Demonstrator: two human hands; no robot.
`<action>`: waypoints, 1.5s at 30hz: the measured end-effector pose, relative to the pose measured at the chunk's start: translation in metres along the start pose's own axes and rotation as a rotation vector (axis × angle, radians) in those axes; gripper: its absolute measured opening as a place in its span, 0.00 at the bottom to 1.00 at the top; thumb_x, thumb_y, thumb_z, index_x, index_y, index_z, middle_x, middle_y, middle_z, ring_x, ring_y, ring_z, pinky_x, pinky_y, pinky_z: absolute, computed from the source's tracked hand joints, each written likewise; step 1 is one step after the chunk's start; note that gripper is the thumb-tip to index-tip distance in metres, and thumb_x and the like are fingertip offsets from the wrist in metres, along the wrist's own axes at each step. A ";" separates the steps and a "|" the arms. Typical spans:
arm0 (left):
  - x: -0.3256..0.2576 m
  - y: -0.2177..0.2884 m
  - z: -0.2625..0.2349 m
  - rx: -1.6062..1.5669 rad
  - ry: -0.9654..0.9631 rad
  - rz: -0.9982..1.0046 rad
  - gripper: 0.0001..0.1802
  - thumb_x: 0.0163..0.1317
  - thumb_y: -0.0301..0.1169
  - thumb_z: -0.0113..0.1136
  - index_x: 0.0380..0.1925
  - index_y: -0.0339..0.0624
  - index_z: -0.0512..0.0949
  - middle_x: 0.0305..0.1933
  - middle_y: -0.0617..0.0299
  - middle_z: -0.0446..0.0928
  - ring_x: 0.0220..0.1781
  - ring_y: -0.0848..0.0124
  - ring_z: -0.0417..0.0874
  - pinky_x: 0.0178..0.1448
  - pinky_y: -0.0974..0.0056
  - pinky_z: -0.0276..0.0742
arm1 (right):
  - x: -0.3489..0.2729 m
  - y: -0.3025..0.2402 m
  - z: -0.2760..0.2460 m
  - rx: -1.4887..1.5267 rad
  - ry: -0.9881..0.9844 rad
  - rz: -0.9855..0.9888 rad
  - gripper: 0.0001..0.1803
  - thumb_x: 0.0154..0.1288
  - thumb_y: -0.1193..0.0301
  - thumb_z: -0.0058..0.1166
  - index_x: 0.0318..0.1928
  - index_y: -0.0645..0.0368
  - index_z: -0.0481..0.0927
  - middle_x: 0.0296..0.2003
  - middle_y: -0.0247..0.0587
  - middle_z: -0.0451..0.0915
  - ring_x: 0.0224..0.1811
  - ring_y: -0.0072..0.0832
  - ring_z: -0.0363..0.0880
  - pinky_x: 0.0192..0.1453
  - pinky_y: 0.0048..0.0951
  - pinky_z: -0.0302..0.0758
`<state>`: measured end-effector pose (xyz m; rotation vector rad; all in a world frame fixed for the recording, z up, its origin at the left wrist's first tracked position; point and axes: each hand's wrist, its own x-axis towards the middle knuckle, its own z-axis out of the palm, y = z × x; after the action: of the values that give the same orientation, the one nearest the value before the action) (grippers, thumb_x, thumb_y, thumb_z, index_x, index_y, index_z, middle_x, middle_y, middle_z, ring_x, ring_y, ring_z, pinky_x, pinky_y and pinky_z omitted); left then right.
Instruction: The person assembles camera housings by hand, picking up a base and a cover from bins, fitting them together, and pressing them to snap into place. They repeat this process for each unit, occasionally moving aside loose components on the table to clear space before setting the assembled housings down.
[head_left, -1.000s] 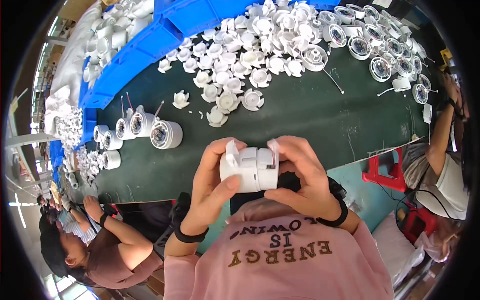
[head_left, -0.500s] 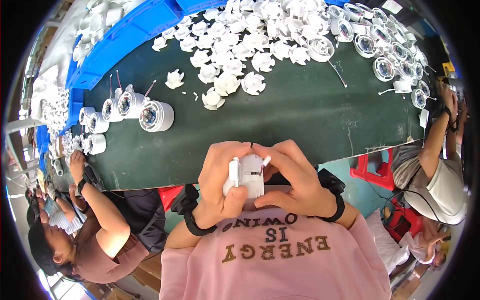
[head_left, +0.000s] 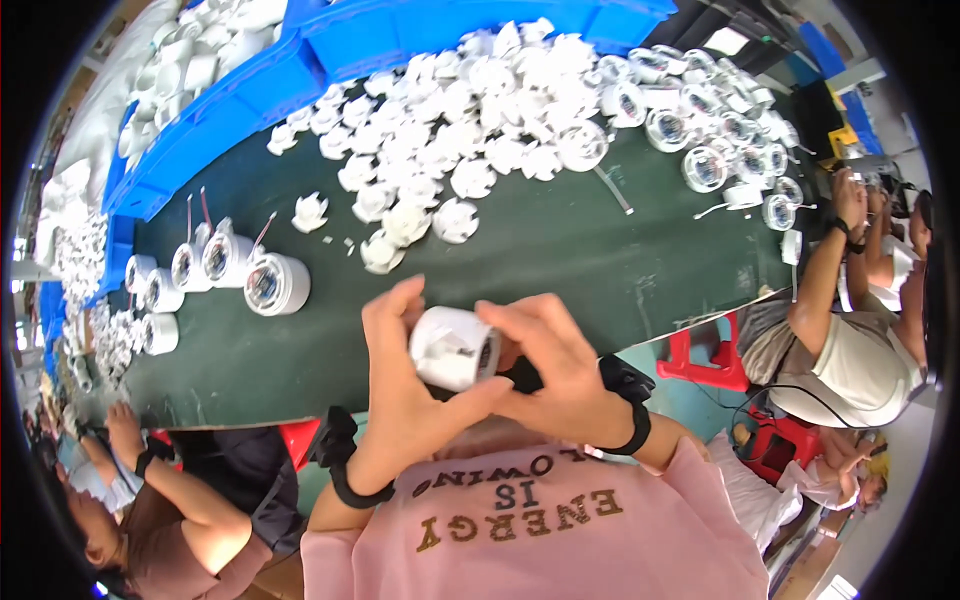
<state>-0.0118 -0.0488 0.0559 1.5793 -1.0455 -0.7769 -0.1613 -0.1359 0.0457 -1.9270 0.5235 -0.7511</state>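
Close in front of my chest, a white cylindrical housing (head_left: 445, 345) lies tilted between my two hands, its round dark end turned to the right. My left hand (head_left: 395, 365) curves around its left side, thumb along the lower edge. The fingers of my right hand (head_left: 560, 365) press on its upper right edge, with the thumb below. Similar white housings with clear round fronts and thin wires, such as this one (head_left: 278, 284), stand in a group on the left of the dark green table (head_left: 560, 250).
White finned plastic parts (head_left: 455, 220) are heaped along the back. More clear-fronted round units (head_left: 705, 168) pile at the back right. Blue bins (head_left: 225, 100) line the far edge. Co-workers sit on both sides; a red stool (head_left: 705, 362) stands at right.
The white piece has been turned in my hands: its slotted face gave way to a rounded side with a dark end. My left fingers have lifted and spread, and the view has shifted.
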 end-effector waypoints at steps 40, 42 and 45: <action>0.131 -0.046 0.066 0.805 -0.087 0.853 0.10 0.53 0.34 0.63 0.32 0.40 0.76 0.32 0.63 0.74 0.40 0.66 0.74 0.44 0.60 0.65 | 0.073 0.091 -0.115 -0.768 0.102 -0.164 0.22 0.56 0.71 0.64 0.50 0.63 0.71 0.46 0.48 0.76 0.43 0.42 0.74 0.49 0.36 0.71; 0.127 -0.043 0.064 0.751 0.005 0.903 0.08 0.57 0.32 0.60 0.27 0.40 0.73 0.21 0.63 0.73 0.30 0.65 0.76 0.37 0.60 0.68 | 0.053 0.083 -0.123 -0.785 0.087 -0.124 0.21 0.62 0.71 0.57 0.54 0.64 0.70 0.48 0.50 0.75 0.48 0.43 0.74 0.53 0.35 0.70; 0.128 -0.043 0.060 0.573 -0.102 0.677 0.09 0.59 0.30 0.58 0.25 0.39 0.71 0.18 0.57 0.72 0.25 0.58 0.77 0.30 0.55 0.70 | 0.028 0.085 -0.129 -0.483 0.143 0.091 0.23 0.74 0.62 0.42 0.60 0.66 0.67 0.53 0.48 0.74 0.54 0.35 0.73 0.59 0.31 0.68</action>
<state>-0.0017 -0.1861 0.0027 1.4858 -1.8579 -0.0861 -0.2342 -0.2725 0.0217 -2.2801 0.9429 -0.7552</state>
